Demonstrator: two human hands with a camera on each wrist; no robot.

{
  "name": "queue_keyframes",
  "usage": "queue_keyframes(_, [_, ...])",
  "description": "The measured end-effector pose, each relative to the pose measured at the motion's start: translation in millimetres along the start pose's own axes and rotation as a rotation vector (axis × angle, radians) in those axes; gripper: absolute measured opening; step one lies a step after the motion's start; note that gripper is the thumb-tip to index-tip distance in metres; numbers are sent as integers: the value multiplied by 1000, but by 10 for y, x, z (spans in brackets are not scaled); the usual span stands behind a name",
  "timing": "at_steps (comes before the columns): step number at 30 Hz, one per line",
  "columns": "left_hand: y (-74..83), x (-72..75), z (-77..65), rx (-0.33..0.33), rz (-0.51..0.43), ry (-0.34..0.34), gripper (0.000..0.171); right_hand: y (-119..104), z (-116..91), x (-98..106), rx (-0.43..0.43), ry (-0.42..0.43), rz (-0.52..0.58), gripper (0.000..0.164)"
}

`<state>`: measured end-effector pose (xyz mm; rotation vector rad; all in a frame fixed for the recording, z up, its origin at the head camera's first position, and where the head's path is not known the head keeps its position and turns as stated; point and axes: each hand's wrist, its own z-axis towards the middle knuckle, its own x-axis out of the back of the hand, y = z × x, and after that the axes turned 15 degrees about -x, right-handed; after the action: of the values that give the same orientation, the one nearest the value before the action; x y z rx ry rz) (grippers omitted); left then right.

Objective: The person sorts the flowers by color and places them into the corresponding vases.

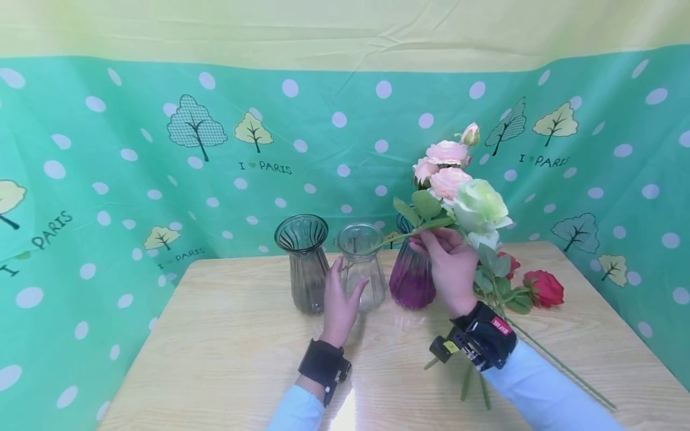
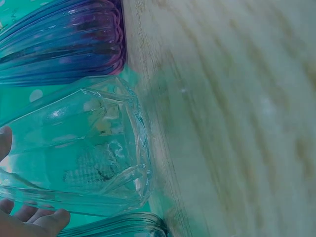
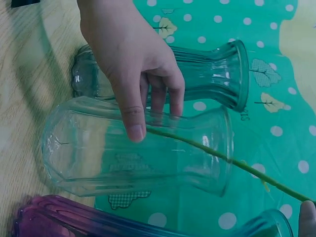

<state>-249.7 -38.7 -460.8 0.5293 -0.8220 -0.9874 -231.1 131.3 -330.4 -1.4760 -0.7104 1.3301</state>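
Observation:
My left hand (image 1: 339, 302) holds the clear glass vase (image 3: 89, 148) from its left side, thumb in front and fingers curled behind. The vase stands upright on the table. My right hand (image 1: 450, 263) pinches the green stem (image 3: 202, 147) of a pale green-white rose (image 1: 481, 206). That stem slants left and down through the mouth of the clear vase, its end inside. To the right stands a blue-and-purple ribbed vase (image 1: 411, 281), partly hidden by my right hand. Pink flowers (image 1: 447, 154) rise above it; where their stems go is hidden.
A grey-teal ribbed vase (image 1: 307, 269) stands close on the left of the clear one. Red roses (image 1: 544, 288) with long green stems (image 1: 560, 365) lie on the right of the wooden table (image 1: 215, 353). A dotted green cloth (image 1: 345, 143) hangs behind.

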Motion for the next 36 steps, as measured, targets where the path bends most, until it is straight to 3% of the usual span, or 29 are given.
queue_keyframes(5, [0,6,-5,-20,-1,5,73,70,13,-60,-43,-6,-81,7])
queue_keyframes(12, [-4,9,2,-3,0,2,74,111,45,-201,-67,-15,-243,21])
queue_keyframes(23, [0,15,-1,-11,8,4,73,233,72,-372,-127,-30,-310,22])
queue_keyframes(36, [2,19,3,-20,-12,10,74,342,37,-327,-181,-19,-308,25])
